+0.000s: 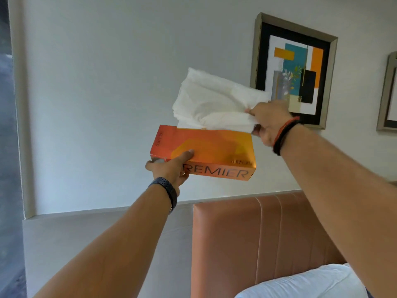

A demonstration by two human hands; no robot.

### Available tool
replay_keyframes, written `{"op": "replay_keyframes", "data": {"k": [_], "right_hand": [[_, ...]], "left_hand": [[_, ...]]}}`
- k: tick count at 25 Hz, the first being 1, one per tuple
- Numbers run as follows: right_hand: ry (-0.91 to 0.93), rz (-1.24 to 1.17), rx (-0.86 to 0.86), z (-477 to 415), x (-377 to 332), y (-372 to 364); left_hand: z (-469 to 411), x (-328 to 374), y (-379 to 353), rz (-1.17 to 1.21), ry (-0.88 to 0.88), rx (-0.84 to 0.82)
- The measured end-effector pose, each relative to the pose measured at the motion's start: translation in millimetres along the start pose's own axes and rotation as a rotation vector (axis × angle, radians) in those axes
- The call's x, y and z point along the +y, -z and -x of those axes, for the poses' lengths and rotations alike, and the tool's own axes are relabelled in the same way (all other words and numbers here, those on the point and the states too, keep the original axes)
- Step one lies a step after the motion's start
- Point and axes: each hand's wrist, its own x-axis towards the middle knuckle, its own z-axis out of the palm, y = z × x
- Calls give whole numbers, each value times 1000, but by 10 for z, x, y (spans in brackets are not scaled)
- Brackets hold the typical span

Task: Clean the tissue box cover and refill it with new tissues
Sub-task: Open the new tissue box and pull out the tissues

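At the left, the left hand (169, 168) holds the orange rectangular cardboard tissue carton (204, 152) up in the air before the pale wall, its grip closed around the near left corner, thumb lying on the broad face. Moving right, a thick white wad of paper tissues (217, 102) stands out of the carton's far side. The right hand (269, 122) has its grip pinched shut on the wad's right end, just beside the carton's right end. Below right are the tan padded leather headboard (257, 239) and a white pillow (311, 282); the cover itself is not in view. To draw the stack well, I judge the left hand should brace the carton firmly while the right pulls evenly along the opening, keeping the sheets together and uncrumpled.
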Motion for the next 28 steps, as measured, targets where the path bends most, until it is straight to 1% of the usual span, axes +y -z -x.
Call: {"op": "replay_keyframes", "data": {"k": [4,8,12,15,17,21,25,28], "right_hand": [[-103,96,-10,-46,495,86],[-176,204,6,-52,1105,392],[-307,282,34,102,1999,919],[-448,344,77,349,2768,1491],[-529,382,98,583,3258,1894],[-695,414,142,1243,4191,2702],[-873,447,265,2093,5160,3494],[-935,443,370,2562,5641,3959]], "left_hand": [[67,-204,-31,131,53,-18],[73,-802,100,119,142,-22],[265,-1790,286,64,249,16],[670,-2631,456,-14,331,56],[953,-3200,607,-53,416,69],[1588,-4212,1002,-128,605,104],[2270,-5227,1421,-267,798,161],[2643,-5781,1583,-378,913,187]]}}
